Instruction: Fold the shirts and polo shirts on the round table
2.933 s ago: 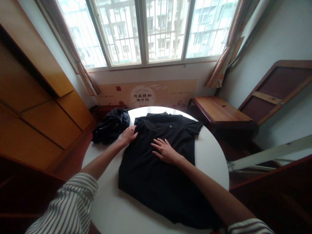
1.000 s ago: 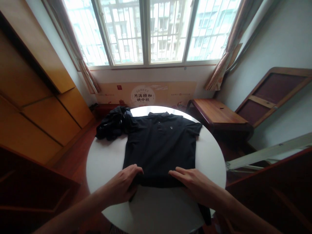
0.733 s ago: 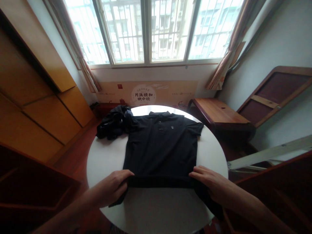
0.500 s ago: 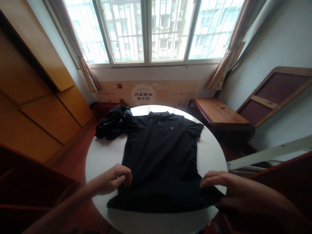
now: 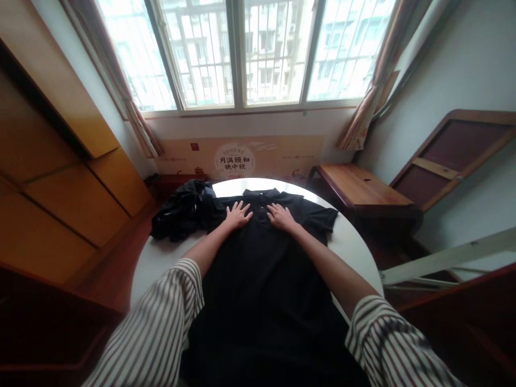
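Observation:
A black polo shirt [image 5: 266, 290] lies spread front up on a round white table [image 5: 357, 252], its collar toward the window. My left hand [image 5: 238, 215] rests flat on the upper chest of the shirt, fingers spread, left of the button placket. On the other side of the placket my right hand [image 5: 281, 216] also lies flat, fingers apart, pointing toward the collar. Neither hand grips the cloth. Both my forearms reach across the shirt and cover parts of its sides. The shirt's left-hand sleeve touches a heap of dark clothing [image 5: 179, 209].
A wooden side table [image 5: 363, 185] stands behind the table at the right, near a leaning framed panel [image 5: 439, 161]. Wooden cabinets [image 5: 80, 209] line the left wall. A pale metal bar [image 5: 443, 257] juts in at the right. The barred window [image 5: 237, 54] is ahead.
Both my hands have left the shirt's lower side edges and moved forward to its upper chest, where they now lie flat. My striped sleeves have come into view.

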A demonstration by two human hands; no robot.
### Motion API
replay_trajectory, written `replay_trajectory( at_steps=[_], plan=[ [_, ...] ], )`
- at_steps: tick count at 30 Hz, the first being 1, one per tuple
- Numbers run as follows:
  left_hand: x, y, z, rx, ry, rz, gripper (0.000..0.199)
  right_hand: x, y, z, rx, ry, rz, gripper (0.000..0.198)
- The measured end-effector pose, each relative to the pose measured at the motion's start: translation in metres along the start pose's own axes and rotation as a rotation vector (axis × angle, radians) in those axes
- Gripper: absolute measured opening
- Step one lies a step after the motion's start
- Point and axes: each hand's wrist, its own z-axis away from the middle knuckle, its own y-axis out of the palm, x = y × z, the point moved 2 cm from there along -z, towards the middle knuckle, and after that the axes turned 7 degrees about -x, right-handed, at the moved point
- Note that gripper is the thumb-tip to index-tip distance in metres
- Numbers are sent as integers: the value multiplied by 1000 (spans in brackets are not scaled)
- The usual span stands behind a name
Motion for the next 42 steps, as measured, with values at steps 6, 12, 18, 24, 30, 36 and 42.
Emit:
replay_trajectory(
  at_steps=[6, 12, 18, 24, 30, 36, 42],
  plan=[
    [15, 14, -40, 1, -52, -29, 69, -18, 17, -53, 65, 71, 55, 57],
    [24, 17, -70, 9, -91, -33, 70, -35, 20, -91, 86, 62, 74, 56],
    [24, 17, -73, -13, -76, -39, 70, -35, 14, -94, 40, 29, 77, 55],
    [24, 17, -72, -18, -77, -37, 70, -7, 15, -35, -40, -25, 94, 55],
    [21, 15, -65, -120, -73, -6, 63, 8, 8, 108, -30, -246, 36, 59],
    [3, -12, -42, -326, 39, 26, 37, 15, -19, 243, 63, -274, -54, 59],
    [-29, -29, 58, -281, 405, 146, 20, -9, -30, 331, -36, -323, -95, 77]
  ],
)
